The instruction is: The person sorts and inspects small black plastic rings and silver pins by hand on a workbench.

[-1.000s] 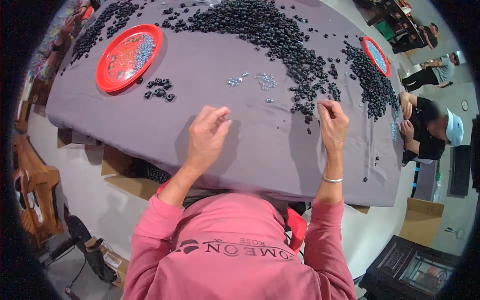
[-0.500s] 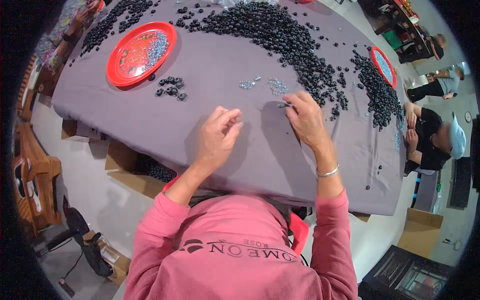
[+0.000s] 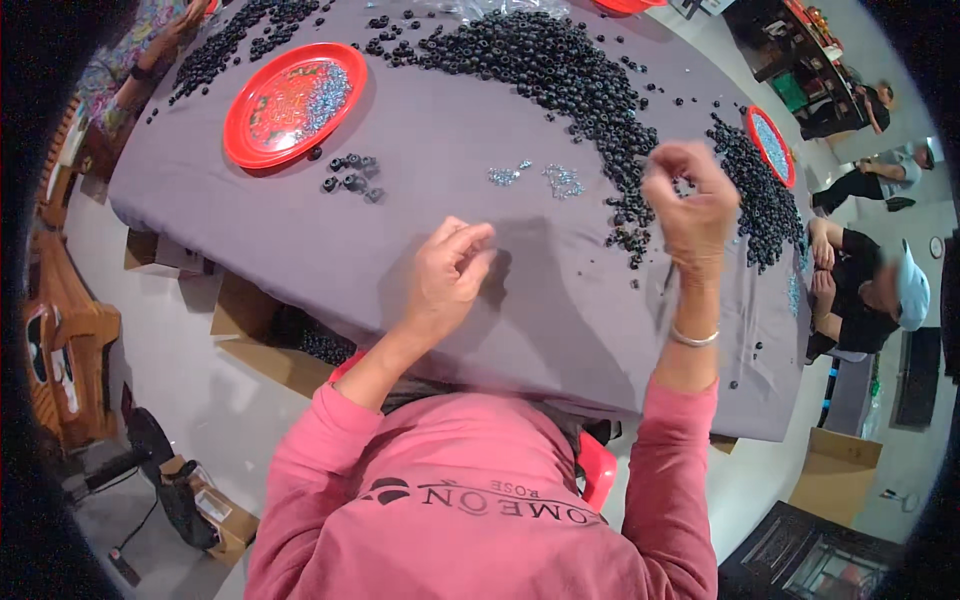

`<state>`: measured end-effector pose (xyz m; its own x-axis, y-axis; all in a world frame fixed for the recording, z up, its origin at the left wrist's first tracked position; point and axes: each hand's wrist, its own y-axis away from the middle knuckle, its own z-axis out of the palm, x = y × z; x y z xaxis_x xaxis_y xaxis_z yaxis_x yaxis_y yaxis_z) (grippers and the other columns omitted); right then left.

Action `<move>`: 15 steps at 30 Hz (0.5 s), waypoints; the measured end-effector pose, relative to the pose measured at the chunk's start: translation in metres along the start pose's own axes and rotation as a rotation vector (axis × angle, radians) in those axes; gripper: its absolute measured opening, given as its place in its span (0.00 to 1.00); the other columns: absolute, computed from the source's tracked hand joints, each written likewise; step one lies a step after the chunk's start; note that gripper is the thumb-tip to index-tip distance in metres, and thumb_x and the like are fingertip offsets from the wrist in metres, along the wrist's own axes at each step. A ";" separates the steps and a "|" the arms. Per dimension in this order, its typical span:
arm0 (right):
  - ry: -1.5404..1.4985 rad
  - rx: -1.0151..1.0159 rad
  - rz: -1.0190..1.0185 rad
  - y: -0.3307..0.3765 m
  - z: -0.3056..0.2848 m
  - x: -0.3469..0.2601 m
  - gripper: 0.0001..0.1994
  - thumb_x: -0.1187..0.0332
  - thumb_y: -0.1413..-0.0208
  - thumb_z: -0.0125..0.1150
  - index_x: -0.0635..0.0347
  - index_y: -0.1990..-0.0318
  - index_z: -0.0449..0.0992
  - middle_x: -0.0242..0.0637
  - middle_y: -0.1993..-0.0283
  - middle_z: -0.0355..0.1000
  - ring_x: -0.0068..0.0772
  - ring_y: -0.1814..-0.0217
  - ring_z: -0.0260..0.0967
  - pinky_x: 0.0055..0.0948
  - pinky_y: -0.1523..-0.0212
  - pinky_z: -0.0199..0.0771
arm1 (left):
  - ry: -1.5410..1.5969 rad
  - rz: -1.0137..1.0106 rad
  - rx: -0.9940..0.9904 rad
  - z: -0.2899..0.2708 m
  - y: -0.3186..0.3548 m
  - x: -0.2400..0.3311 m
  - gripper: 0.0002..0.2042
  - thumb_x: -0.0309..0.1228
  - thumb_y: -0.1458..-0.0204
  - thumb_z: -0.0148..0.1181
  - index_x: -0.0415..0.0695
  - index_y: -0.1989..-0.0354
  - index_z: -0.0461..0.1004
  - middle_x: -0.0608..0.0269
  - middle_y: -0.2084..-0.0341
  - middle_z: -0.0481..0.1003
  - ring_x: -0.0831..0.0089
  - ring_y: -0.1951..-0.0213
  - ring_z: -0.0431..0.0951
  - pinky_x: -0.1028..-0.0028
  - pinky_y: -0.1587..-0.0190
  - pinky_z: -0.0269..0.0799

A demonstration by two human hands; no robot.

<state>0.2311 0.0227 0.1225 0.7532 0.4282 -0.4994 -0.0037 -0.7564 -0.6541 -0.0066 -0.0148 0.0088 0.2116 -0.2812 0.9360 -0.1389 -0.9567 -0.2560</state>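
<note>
My left hand (image 3: 452, 272) is held above the grey tablecloth (image 3: 400, 130), thumb and fingers pinched together. What lies in the pinch is too small or hidden to make out. Up and to the right, my right hand (image 3: 693, 210) is raised over the black beads (image 3: 590, 105), its thumb and index finger curled into a ring and somewhat blurred. I cannot see what it holds. Between and beyond the hands lie two small groups of silvery-blue beads (image 3: 564, 180). A few larger black beads (image 3: 352, 178) sit apart, beyond my left hand.
A red plate (image 3: 240, 135) with small shiny beads stands at the far left, and another red plate (image 3: 788, 176) at the right. Clear plastic (image 3: 500, 10) lies at the far edge. A person in a light cap (image 3: 862, 285) sits at the right; another person's arm (image 3: 140, 75) reaches in at the upper left.
My right hand has swung right and away from me, from beside the small silvery beads to over the black bead pile. My left hand has barely shifted and stays pinched.
</note>
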 end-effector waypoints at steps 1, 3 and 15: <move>-0.012 0.062 -0.022 -0.008 -0.006 -0.006 0.06 0.83 0.58 0.57 0.64 0.71 0.75 0.31 0.73 0.72 0.18 0.72 0.67 0.18 0.68 0.69 | -0.017 0.001 0.004 0.000 0.000 0.000 0.09 0.19 0.53 0.59 0.38 0.62 0.74 0.64 0.72 0.69 0.77 0.70 0.72 0.78 0.67 0.70; 0.050 0.115 -0.068 -0.012 -0.009 -0.010 0.06 0.82 0.58 0.57 0.64 0.70 0.75 0.31 0.73 0.71 0.18 0.72 0.67 0.18 0.67 0.68 | -0.042 0.003 -0.007 0.001 0.000 -0.002 0.09 0.19 0.53 0.59 0.38 0.62 0.74 0.64 0.72 0.69 0.77 0.70 0.72 0.78 0.68 0.70; -0.215 0.119 0.508 0.032 -0.034 0.034 0.09 0.70 0.45 0.56 0.63 0.74 0.76 0.23 0.83 0.63 0.10 0.82 0.54 0.13 0.81 0.49 | 0.005 0.019 -0.011 0.003 -0.005 -0.005 0.09 0.21 0.53 0.58 0.38 0.62 0.74 0.62 0.72 0.68 0.76 0.72 0.71 0.78 0.70 0.67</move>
<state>0.2790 -0.0041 0.1036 0.4863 0.1257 -0.8647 -0.4140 -0.8384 -0.3547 -0.0039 -0.0089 0.0045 0.2044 -0.2987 0.9322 -0.1535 -0.9503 -0.2709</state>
